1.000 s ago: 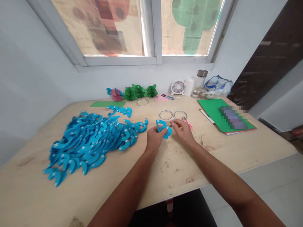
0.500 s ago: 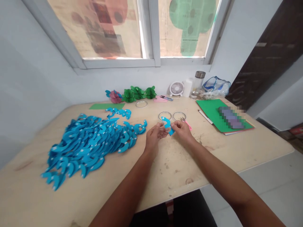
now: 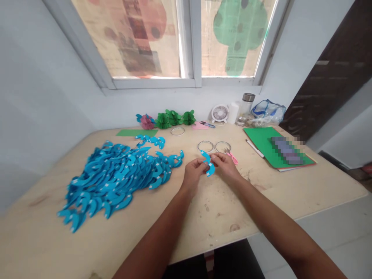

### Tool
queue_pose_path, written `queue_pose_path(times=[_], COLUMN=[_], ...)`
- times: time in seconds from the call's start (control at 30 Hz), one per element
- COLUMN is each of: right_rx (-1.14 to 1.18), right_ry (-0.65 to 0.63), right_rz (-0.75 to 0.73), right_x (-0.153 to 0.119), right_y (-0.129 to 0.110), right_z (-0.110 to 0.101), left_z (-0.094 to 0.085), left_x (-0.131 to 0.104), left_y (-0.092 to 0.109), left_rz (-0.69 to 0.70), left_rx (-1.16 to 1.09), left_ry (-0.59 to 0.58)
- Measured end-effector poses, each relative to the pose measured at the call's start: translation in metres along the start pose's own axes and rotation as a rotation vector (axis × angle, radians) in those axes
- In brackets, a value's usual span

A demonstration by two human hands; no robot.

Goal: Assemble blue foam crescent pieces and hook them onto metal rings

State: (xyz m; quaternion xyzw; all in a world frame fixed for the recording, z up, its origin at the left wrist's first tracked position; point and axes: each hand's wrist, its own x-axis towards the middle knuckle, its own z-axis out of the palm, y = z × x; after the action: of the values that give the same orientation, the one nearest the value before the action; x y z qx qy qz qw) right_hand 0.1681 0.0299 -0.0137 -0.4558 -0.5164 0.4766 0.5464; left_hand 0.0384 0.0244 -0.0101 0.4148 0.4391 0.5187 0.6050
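Note:
A blue curved paper piece [image 3: 210,169] with small white patches is held up between my two hands over the table. My left hand [image 3: 195,170] pinches it from the left side, fingers closed. From the right, my right hand [image 3: 223,163] grips its other edge between thumb and fingers. To the left spreads a big heap of similar blue curved paper pieces [image 3: 116,178]. Just beyond my hands lie two metal rings [image 3: 205,146], and pink-handled scissors [image 3: 232,156] rest beside my right hand.
Green paper ornaments [image 3: 174,118] and a pink one [image 3: 147,121] stand along the wall. At the back are a small white fan [image 3: 220,113] and a glass bottle [image 3: 245,108]. A green folder [image 3: 258,141] with a blurred phone-like object lies at right.
The blue paper piece has turned, its lower curve now showing below my fingers. My left fingers, spread before, have closed on it. The whole view has shifted slightly.

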Motion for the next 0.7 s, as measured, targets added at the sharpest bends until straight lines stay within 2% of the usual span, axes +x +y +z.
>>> queue_pose_path(times=[0.1, 0.23, 0.33, 0.47, 0.7], right_rx=[0.075, 0.056, 0.033, 0.007, -0.052], right_ry=[-0.048, -0.003, 0.032, 0.052, 0.096], right_rz=[0.059, 0.046, 0.044, 0.072, 0.038], right_x=[0.0, 0.001, 0.002, 0.003, 0.002], right_y=[0.005, 0.011, 0.012, 0.015, 0.022], right_z=[0.0, -0.002, -0.003, -0.002, -0.002], left_z=[0.001, 0.0, -0.001, -0.001, 0.005], left_x=[-0.001, -0.001, 0.001, 0.004, 0.006], left_y=[-0.002, -0.005, -0.009, -0.014, -0.019], left_rz=[-0.019, -0.037, -0.015, 0.099, 0.167], left_rx=[0.09, 0.093, 0.057, 0.059, 0.087], left_ry=[-0.076, -0.099, -0.031, 0.102, 0.132])
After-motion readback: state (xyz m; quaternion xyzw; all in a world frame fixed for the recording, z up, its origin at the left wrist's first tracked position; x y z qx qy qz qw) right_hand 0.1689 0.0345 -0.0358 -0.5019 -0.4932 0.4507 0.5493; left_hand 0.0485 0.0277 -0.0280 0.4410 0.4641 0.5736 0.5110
